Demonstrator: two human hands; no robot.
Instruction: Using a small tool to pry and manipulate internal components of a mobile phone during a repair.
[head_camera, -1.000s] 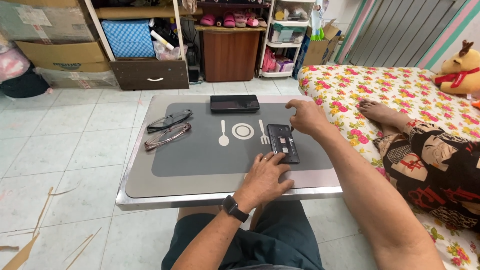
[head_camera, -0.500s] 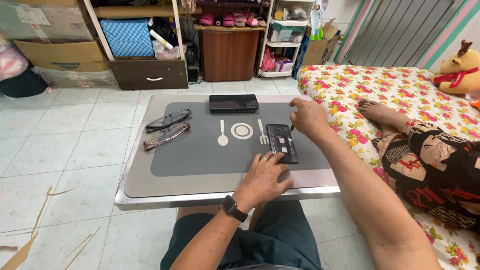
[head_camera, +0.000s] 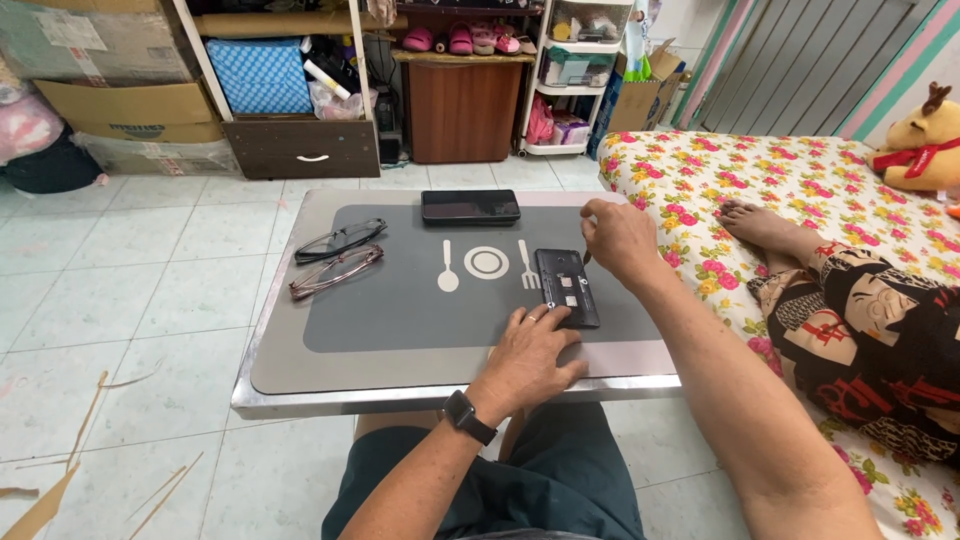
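A black phone with its back cover off (head_camera: 566, 284) lies face down on the grey placemat (head_camera: 400, 310). My left hand (head_camera: 528, 352), with a dark watch on the wrist, rests flat on the phone's near end and pins it down. My right hand (head_camera: 620, 240) hovers at the phone's far right corner. Its fingers are pinched on a small thin dark tool whose tip points at the phone. A second flat black slab, a phone or a cover (head_camera: 470, 206), lies at the mat's far edge.
Two pairs of glasses (head_camera: 338, 256) lie on the left of the low metal-edged table (head_camera: 300, 392). A flowered bed (head_camera: 800, 170) holds another person's bare foot (head_camera: 760, 225) and a stuffed toy (head_camera: 925, 140). Shelves, boxes and a cabinet (head_camera: 460, 110) line the back.
My right hand has shifted slightly at the phone's far right corner. My left hand and the phone have stayed put.
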